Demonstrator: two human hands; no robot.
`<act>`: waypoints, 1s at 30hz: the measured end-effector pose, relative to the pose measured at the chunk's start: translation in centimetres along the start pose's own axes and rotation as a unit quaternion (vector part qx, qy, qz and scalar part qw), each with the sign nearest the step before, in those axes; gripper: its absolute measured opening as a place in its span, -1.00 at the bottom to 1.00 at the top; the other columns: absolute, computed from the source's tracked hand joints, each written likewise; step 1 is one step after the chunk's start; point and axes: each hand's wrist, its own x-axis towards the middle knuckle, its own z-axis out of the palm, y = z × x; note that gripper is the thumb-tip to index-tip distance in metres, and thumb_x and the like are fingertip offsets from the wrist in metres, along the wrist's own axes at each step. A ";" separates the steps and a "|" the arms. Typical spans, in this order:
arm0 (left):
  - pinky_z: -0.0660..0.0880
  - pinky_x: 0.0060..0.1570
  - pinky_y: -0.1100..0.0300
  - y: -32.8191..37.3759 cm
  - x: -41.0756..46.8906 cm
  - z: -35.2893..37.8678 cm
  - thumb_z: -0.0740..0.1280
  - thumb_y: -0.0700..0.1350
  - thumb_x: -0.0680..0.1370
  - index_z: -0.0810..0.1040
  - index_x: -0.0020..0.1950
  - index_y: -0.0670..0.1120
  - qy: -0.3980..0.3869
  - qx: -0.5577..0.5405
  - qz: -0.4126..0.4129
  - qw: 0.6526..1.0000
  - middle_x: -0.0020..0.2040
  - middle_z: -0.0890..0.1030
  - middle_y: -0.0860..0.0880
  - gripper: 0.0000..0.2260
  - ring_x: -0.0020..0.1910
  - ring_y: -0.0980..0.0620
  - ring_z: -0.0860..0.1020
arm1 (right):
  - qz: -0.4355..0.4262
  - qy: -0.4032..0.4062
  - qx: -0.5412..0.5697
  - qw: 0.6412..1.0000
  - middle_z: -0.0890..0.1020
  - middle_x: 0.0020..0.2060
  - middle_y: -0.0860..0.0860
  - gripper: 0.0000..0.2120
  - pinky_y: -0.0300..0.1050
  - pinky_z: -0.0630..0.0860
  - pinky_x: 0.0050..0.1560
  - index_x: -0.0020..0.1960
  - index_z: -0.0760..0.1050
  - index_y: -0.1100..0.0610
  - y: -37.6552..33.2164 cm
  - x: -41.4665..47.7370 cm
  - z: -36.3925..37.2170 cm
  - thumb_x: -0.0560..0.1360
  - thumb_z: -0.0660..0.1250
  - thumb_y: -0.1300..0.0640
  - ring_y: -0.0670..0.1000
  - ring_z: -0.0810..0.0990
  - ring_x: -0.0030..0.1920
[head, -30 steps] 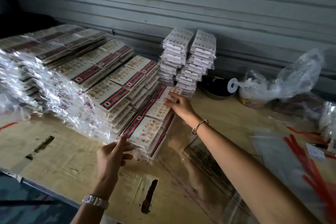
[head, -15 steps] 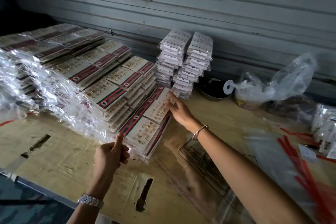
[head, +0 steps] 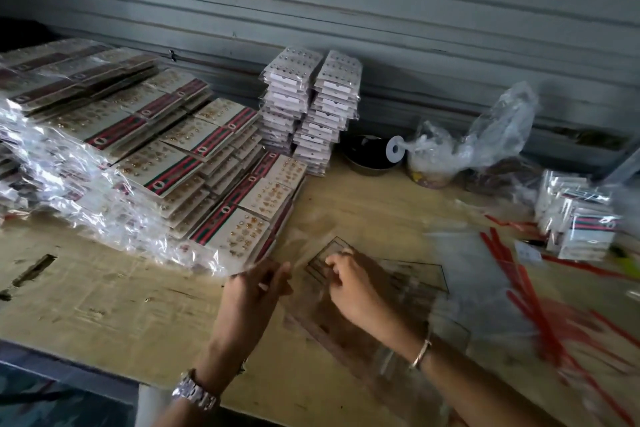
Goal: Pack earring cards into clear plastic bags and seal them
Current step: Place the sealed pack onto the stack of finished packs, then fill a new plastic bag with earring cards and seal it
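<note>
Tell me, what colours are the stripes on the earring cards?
Green and red stripes band the earring cards, seen in the head view.

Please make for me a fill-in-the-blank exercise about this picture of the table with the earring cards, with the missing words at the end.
1. The left hand has a metal ____ on its wrist.
2. The two tall stacks of white earring cards stand against the ____ at the back.
3. The sealing strips lying on the right of the table are ____ in colour.
4. The right hand wears a thin ____ on its wrist.

Missing words: watch; wall; red; bangle
</note>
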 end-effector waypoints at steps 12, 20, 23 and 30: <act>0.30 0.43 0.14 0.4 -0.9 6.9 0.31 0.18 0.54 0.29 0.50 0.14 -0.284 0.118 0.121 0.944 0.52 0.21 0.17 -0.45 0.52 0.20 0.15 | -0.033 0.062 -0.169 0.983 -0.40 0.48 0.01 -0.41 -0.16 -0.45 0.44 0.57 -0.27 0.05 10.5 -8.8 2.4 0.68 -0.06 -0.08 0.05 -0.38 0.52; 0.37 0.28 0.28 1.8 -1.1 8.7 0.28 0.35 0.46 0.44 0.39 0.22 -0.277 0.201 0.173 0.923 0.50 0.24 0.24 -0.48 0.44 0.23 0.29 | -0.114 0.000 -0.140 0.984 -0.22 0.55 -0.18 -0.46 -0.19 -0.24 0.53 0.57 -0.10 -0.10 15.4 -8.5 -2.1 0.64 -0.09 -0.19 -0.22 -0.32 0.50; 0.48 0.15 0.24 2.4 -0.9 8.8 0.28 0.39 0.42 0.46 0.37 0.22 -0.275 0.220 0.187 0.917 0.47 0.31 0.24 -0.44 0.36 0.22 0.40 | -0.132 0.018 -0.114 0.985 -0.05 0.56 -0.17 -0.52 -0.18 -0.09 0.55 0.55 0.09 -0.07 16.0 -8.0 -2.5 0.65 -0.01 -0.09 -0.20 -0.16 0.54; 0.53 -0.39 0.39 2.0 -0.1 9.3 0.43 0.02 0.48 0.48 0.26 0.20 -0.278 0.184 0.211 0.919 0.06 0.66 0.12 -0.63 -0.27 0.31 0.56 | -0.082 -0.046 0.019 0.995 0.11 0.49 -0.35 -0.64 -0.35 -0.05 0.47 0.43 0.37 -0.12 16.6 -6.8 -4.2 0.66 0.08 0.02 -0.39 0.01 0.46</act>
